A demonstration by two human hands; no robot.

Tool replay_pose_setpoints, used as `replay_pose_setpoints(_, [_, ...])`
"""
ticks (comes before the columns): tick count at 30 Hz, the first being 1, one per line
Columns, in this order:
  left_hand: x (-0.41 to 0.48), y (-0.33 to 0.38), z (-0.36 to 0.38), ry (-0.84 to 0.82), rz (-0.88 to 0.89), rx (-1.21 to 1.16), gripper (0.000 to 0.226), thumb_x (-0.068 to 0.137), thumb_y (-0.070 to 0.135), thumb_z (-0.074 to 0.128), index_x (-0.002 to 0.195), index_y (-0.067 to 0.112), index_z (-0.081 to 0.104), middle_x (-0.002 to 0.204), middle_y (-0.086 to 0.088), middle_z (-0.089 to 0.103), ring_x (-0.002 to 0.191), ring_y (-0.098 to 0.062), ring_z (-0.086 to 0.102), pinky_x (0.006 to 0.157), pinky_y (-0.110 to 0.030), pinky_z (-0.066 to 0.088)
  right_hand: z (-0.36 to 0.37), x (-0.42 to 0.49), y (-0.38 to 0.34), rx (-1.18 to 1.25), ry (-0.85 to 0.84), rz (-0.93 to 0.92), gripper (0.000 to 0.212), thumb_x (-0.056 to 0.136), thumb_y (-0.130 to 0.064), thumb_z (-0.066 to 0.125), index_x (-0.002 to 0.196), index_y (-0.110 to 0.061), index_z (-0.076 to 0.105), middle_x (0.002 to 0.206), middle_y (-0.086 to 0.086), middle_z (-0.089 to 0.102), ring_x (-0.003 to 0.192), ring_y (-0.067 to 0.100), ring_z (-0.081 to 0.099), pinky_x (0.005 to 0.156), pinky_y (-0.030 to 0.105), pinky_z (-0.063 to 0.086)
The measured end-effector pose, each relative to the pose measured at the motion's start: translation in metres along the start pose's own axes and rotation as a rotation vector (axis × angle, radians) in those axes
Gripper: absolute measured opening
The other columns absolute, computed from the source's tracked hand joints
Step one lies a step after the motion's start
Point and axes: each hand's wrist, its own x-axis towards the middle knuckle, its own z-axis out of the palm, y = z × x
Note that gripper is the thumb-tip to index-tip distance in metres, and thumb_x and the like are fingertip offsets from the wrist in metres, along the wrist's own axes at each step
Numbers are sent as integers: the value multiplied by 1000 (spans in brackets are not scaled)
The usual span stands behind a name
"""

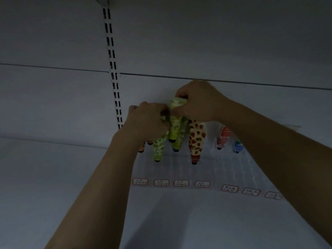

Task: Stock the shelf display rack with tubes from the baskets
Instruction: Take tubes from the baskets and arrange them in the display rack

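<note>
Right hand [197,103]: I pinch the top of a yellow-green patterned plastic tube [175,124] over the clear plastic display rack [206,169].
Left hand [147,121]: I grip a green-spotted tube [159,148] at the rack's left.

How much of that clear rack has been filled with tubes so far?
Done: a few tubes stand in the back rows, including a strawberry-print tube, a red tube and a blue tube. In hand: the right hand pinches a yellow-green tube; the left hand grips a green-print tube. Left: the front rows of the clear rack look empty.
</note>
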Motion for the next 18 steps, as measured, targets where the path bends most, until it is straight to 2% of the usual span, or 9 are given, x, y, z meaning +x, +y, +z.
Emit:
replay_pose_setpoints(2, [0, -2, 0, 5, -8, -39, 31, 88, 32, 57, 118, 29, 60, 113, -2, 63, 108, -27, 53, 93, -35, 33, 9, 1, 0, 7, -109, -43, 35, 83, -31, 68, 93, 3, 64, 84, 14, 59, 75, 21, 52, 61, 28, 33])
replay_pose_setpoints(4, [0, -5, -1, 15, -15, -94, 28, 88, 34, 61, 115, 26, 65, 111, -2, 65, 104, -26, 56, 94, -36, 42, 15, 2, 2, 25, -191, -61, 28, 87, -32, 66, 94, -6, 60, 89, 6, 57, 84, 19, 53, 66, 28, 34])
replay_pose_setpoints(7, [-1, -8, 0, 77, -1, -156, 26, 85, 38, 67, 106, 22, 70, 97, -2, 67, 88, -20, 60, 81, -31, 49, 17, 1, 3, 22, -201, -92, 25, 88, -34, 64, 93, -10, 59, 84, -1, 53, 82, 17, 51, 64, 28, 32])
replay_pose_setpoints(9, [-3, -8, -1, 113, -5, -193, 24, 84, 33, 69, 105, 21, 72, 98, -4, 70, 80, -14, 57, 73, -25, 47, 16, -2, 5, 16, -193, -113, 24, 90, -33, 63, 84, -11, 54, 76, -3, 48, 77, 17, 48, 64, 28, 32])
replay_pose_setpoints(11, [-5, -7, -1, 126, -24, -238, 19, 83, 29, 70, 100, 22, 74, 99, -4, 70, 81, -14, 58, 73, -24, 49, 16, -4, 6, 8, -197, -120, 29, 93, -33, 59, 72, -20, 43, 72, -6, 44, 71, 15, 45, 62, 28, 32])
replay_pose_setpoints(13, [-7, -7, -2, 130, -44, -253, 14, 83, 29, 69, 94, 24, 75, 93, -3, 69, 85, -16, 60, 76, -27, 52, 16, -6, 7, 3, -188, -111, 33, 95, -33, 55, 69, -26, 35, 72, -7, 42, 69, 15, 45, 61, 29, 34])
replay_pose_setpoints(16, [-9, -9, -1, 149, -68, -243, 16, 82, 36, 70, 93, 25, 76, 97, -3, 70, 90, -21, 63, 80, -29, 53, 19, -11, 10, -2, -156, -96, 29, 96, -33, 53, 74, -23, 36, 73, -1, 46, 70, 22, 51, 63, 32, 41])
replay_pose_setpoints(18, [-11, -10, 0, 169, -74, -236, 18, 82, 38, 70, 92, 25, 76, 96, -4, 72, 90, -22, 65, 83, -31, 53, 22, -15, 12, 5, -132, -93, 25, 96, -33, 53, 82, -17, 39, 71, 0, 47, 66, 20, 49, 57, 30, 38])
